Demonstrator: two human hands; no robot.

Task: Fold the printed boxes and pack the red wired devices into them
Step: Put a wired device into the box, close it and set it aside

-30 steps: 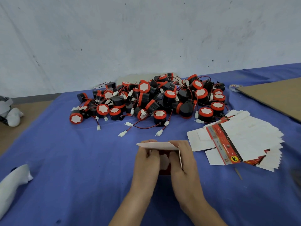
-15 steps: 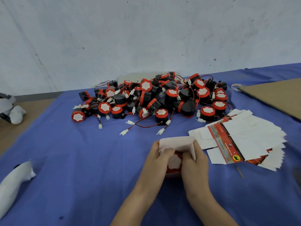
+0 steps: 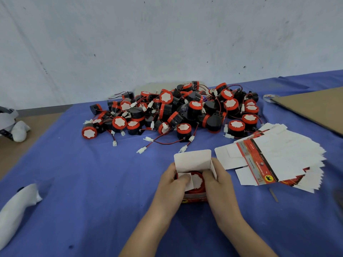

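Matt card box (image 3: 193,160) — blue cloth (image 3: 92,182)

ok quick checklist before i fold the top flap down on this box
1. Device seated inside the box: ok.
2. Wire tucked fully inside: cannot tell, it is hidden.
3. Left side flap folded over the device, with the left hand thumb on it: ok.
4. Right side flap folded in: not ok, it stands upright beside the right hand.
5. Top flap free to come down: ok, it stands upright with nothing on it.
6. Box held by both hands: ok.
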